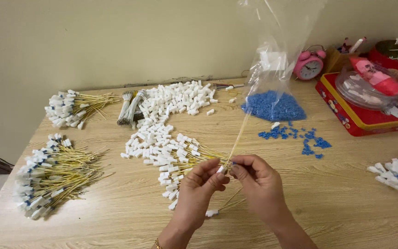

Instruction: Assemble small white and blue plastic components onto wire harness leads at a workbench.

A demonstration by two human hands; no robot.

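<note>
Pink twin-bell alarm clock [308,64] at back of wooden table [337,203]; red tin box [352,116] at right, clear lidded container [364,87] on top; clear plastic bag [276,55] standing over blue bead heap [273,107].

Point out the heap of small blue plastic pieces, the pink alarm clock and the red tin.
Heap of small blue plastic pieces [273,107], head view, heap's middle.
Pink alarm clock [309,68], head view, dial.
Red tin [346,121], head view, front wall.
</note>
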